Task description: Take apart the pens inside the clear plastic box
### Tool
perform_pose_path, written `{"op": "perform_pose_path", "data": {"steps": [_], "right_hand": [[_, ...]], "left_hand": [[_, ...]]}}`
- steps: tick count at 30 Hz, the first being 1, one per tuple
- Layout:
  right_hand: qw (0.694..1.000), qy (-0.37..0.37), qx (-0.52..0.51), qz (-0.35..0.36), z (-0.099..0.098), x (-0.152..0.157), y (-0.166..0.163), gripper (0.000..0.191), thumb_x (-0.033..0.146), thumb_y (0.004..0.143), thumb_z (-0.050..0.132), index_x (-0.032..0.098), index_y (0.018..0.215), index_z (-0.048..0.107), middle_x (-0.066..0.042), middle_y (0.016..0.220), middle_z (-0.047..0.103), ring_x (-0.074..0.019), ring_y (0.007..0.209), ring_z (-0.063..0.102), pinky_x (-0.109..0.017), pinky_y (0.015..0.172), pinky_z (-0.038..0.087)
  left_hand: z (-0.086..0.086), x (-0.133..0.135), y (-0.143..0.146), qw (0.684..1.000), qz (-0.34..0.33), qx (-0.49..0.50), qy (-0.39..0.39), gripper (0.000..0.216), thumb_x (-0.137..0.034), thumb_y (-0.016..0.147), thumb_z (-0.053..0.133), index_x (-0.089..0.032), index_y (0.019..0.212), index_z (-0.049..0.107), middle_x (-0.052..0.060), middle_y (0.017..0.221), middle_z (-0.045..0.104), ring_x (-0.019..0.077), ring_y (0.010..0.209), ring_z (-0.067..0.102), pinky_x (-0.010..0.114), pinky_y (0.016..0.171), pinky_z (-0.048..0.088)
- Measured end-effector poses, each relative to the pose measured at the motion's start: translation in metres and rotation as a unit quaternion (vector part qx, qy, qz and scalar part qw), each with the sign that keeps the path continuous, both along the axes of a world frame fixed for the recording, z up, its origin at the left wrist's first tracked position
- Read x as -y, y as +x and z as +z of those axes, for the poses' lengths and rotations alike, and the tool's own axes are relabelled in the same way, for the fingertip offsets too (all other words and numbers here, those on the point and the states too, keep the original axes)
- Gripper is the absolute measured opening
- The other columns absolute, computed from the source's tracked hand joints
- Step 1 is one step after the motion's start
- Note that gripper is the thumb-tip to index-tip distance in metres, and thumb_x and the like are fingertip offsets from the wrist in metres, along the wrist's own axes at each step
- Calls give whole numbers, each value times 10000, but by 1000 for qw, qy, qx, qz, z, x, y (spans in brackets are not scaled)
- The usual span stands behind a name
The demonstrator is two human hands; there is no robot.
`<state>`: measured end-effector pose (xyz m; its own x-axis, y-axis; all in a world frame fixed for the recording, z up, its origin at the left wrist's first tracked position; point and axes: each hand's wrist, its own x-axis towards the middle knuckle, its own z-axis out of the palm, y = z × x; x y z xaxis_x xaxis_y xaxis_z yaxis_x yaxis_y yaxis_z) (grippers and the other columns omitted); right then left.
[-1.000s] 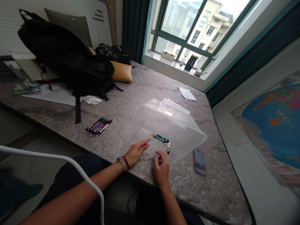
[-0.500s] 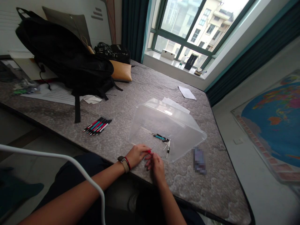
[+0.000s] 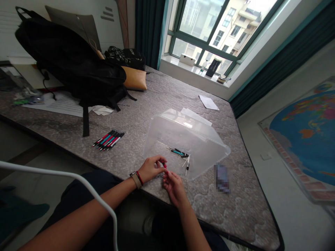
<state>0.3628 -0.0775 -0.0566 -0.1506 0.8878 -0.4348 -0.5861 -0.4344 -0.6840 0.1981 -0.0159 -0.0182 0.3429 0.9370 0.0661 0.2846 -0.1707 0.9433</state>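
My left hand (image 3: 151, 167) and my right hand (image 3: 173, 184) meet at the near edge of the grey mattress (image 3: 146, 104), both pinched on a small red pen (image 3: 164, 166) held between them. Just beyond the hands lies a clear plastic bin (image 3: 183, 139) on its side, with a few loose pens and pen parts (image 3: 180, 155) inside it. A row of several red, teal and black pens (image 3: 108, 139) lies to the left of the bin, away from both hands.
A black backpack (image 3: 70, 66) and papers (image 3: 62, 104) fill the far left. A tan cushion (image 3: 134, 79) lies behind it. White papers (image 3: 208, 103) sit near the window. A blurred small object (image 3: 222, 177) lies right of the bin. A white tube (image 3: 78, 181) crosses the foreground.
My left hand drew back from the bin's mouth with the red pen. My right hand came over to meet it, and both now grip the pen.
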Motion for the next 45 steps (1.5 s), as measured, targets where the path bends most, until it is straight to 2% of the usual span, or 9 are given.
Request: {"op": "perform_pose_path", "data": {"steps": [13,18,23,28,34,38,41,43,45], "right_hand": [[998,-31,-22,-39,-5,-2,-2,268,238,747,770,139,983,693,-36,804,691,-98,646,612,-184,571,484],[998,-25,-34,-50,0,-3,1,275,163,713,677,175,988,681,-66,942,708,-155,790,651,-233,626,501],[987,79,138,25,-1,-5,7,250,76,632,549,171,827,673,-59,941,704,-184,876,650,-255,680,496],[941,133,300,85,-7,-4,6,229,98,658,464,167,773,649,-23,717,680,-142,607,601,-256,584,464],[904,177,373,108,-2,-1,9,233,70,690,474,192,729,669,20,572,629,-147,552,566,-255,583,426],[881,224,415,-37,18,-5,20,230,129,759,555,215,890,724,-35,808,706,-202,778,627,-309,735,464],[812,262,480,-204,34,-8,25,337,175,804,558,233,1114,676,-86,1254,605,-241,1202,508,-374,977,397],[792,269,501,-221,36,-9,25,314,207,827,554,233,1117,670,-86,1325,556,-243,1268,453,-381,1022,361],[822,246,479,-185,31,-10,23,234,256,833,573,224,1029,695,-86,1184,637,-239,1126,555,-353,939,419]], "left_hand": [[-7,-6,3,968,67,191,-146,380,-335,784,675,-142,1094,568,114,1005,702,206,869,685,261,627,538],[-13,-10,3,942,87,232,-228,370,-278,782,574,-139,1123,533,35,798,660,144,655,643,223,512,491],[-22,-10,6,948,89,191,-240,368,-257,770,514,-151,1122,519,-46,659,563,71,407,446,188,387,342],[-24,-8,5,971,86,137,-174,377,-323,812,524,-136,1140,537,-30,671,590,68,454,437,190,453,330],[-20,-6,5,980,70,103,-157,404,-412,835,496,-103,1065,617,-30,609,568,88,472,436,211,486,334],[-22,-6,7,981,56,75,-170,418,-397,830,486,-93,1070,643,-13,623,597,100,483,450,227,496,334],[-28,-3,8,982,25,34,-185,391,-303,819,483,-87,1113,622,16,672,656,119,527,513,241,535,366],[-31,0,9,985,12,7,-172,395,-246,809,499,-99,1168,569,27,712,692,141,601,585,252,596,404],[-32,4,8,991,1,-26,-129,363,-219,817,512,-136,1170,530,24,744,712,159,687,637,265,669,431]]}}
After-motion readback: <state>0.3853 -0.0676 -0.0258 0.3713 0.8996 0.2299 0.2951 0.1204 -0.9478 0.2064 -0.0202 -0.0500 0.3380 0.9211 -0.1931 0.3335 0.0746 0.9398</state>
